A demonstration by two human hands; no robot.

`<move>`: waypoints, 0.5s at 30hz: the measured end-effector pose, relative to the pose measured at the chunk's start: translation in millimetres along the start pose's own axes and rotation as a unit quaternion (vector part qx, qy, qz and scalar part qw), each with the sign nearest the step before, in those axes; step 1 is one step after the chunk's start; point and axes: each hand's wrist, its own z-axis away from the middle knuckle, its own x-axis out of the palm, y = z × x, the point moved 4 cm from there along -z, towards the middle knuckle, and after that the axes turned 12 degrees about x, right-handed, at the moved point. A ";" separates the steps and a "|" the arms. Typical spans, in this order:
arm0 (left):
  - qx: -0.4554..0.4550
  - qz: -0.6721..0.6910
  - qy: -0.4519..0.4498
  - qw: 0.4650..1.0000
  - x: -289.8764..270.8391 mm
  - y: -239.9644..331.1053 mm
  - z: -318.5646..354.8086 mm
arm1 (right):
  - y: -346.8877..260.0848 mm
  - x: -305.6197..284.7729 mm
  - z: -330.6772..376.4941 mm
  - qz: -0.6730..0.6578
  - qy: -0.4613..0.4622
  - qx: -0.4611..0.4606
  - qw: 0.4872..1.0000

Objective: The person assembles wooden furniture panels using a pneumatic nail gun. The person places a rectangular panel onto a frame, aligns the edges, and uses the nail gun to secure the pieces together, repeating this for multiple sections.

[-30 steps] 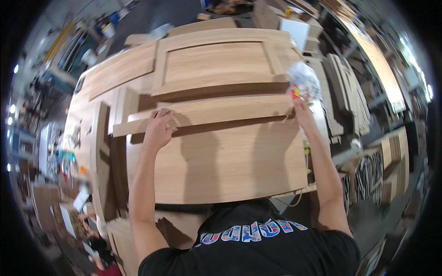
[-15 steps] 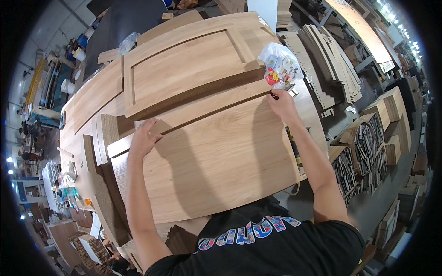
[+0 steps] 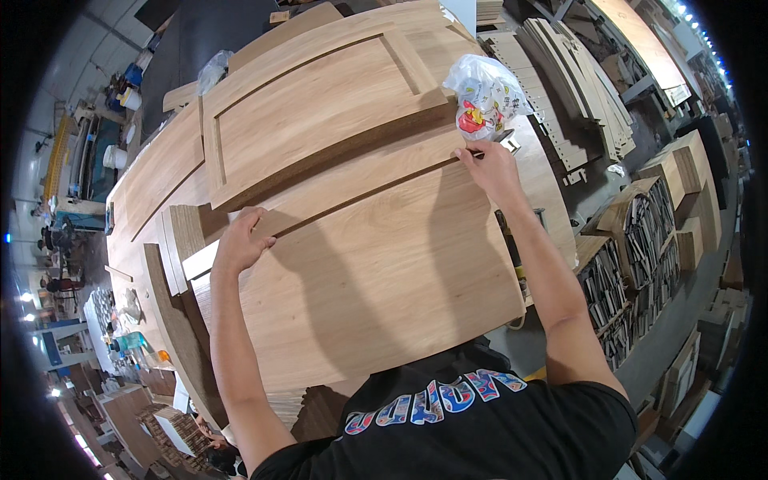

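Observation:
A long wood-grain strip point(image 3: 372, 183) lies along the far edge of a large flat wood-grain panel point(image 3: 392, 264), with a thin dark line between them. Over the strip's left part curls my left hand point(image 3: 238, 240), its fingers at the far edge and thumb at the near edge. My right hand point(image 3: 490, 166) closes at the strip's right end, thumb and forefinger pressed around its corner. Beyond the strip rests a framed door panel point(image 3: 320, 104) with a recessed centre, on a thick raised edge.
A printed white plastic bag point(image 3: 484, 96) sits past my right hand. Stacked narrow boards point(image 3: 188, 232) stand left of the strip. Some tool, partly hidden, is beside the panel's right edge. Bundled offcuts point(image 3: 640, 232) and long boards point(image 3: 564, 88) are off to the right.
The dark gap between strip and panel looks narrower. My right hand has shifted slightly left at the strip's end; my left hand keeps its place on the strip. The whole view has shifted a little.

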 end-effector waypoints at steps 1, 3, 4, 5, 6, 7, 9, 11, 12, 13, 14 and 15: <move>0.002 0.000 -0.001 1.000 -0.2 1.0 -0.5 | -1.6 -3.3 1.3 0.003 -0.011 0.008 1.000; 0.004 -0.001 -0.005 1.000 -0.7 2.3 -0.8 | 2.0 -1.5 0.8 -0.006 -0.010 -0.007 1.000; 0.006 -0.016 0.001 1.000 0.4 -2.4 0.2 | 6.7 2.4 -1.2 -0.018 0.004 -0.029 0.999; 0.009 -0.031 0.007 0.999 3.4 -10.4 1.3 | 6.8 3.0 -2.3 -0.030 0.019 -0.052 0.998; 0.011 -0.046 0.014 0.999 5.6 -18.1 1.2 | 9.4 4.5 -4.7 -0.030 0.007 -0.044 0.999; 0.020 -0.044 0.005 0.999 7.2 -9.2 -3.9 | 9.8 5.5 -6.4 -0.028 -0.005 -0.037 0.999; 0.039 -0.037 -0.011 0.998 17.7 29.6 -25.8 | 12.5 5.4 -10.2 -0.025 -0.015 -0.032 0.999; 0.069 -0.027 0.005 0.997 34.0 78.8 -54.7 | 14.0 4.6 -14.6 -0.026 -0.013 -0.042 0.999; 0.088 -0.025 0.019 0.996 44.1 102.7 -68.3 | 13.3 5.5 -17.8 -0.025 -0.040 -0.026 0.999; 0.109 -0.022 0.033 0.993 57.1 125.5 -82.2 | 14.1 5.3 -21.4 -0.021 -0.065 -0.010 0.998; 0.123 -0.029 0.043 0.991 67.8 148.5 -94.4 | 14.0 4.6 -24.8 -0.017 -0.089 0.008 0.996; 0.138 -0.034 0.054 0.988 77.7 168.3 -105.3 | 11.1 2.6 -25.8 -0.047 -0.084 -0.007 0.995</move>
